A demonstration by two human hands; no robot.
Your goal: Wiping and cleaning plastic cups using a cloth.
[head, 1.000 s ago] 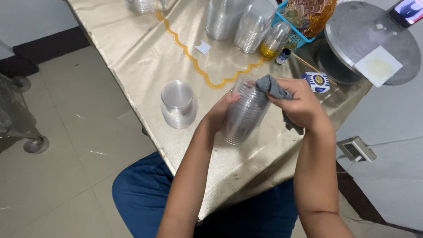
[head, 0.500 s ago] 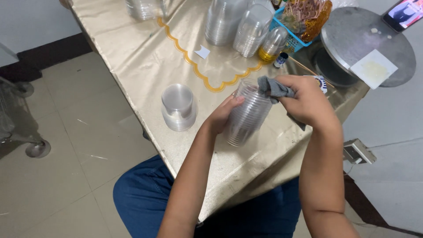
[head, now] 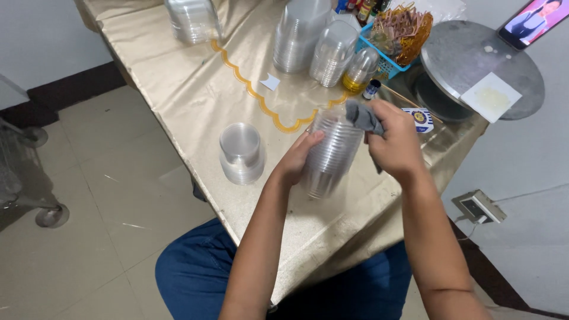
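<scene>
Head view: left grip (head: 296, 161) clasping cup stack (head: 331, 154); right grip (head: 396, 145) pinching grey cloth (head: 361, 117) at stack's rim, above worktop (head: 195, 89).

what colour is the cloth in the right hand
Grey: the cloth in the right hand, seen in the head view.

Tilted clear cup stack (head: 329, 155), grey cloth (head: 361, 117) seemingly inside.
</scene>
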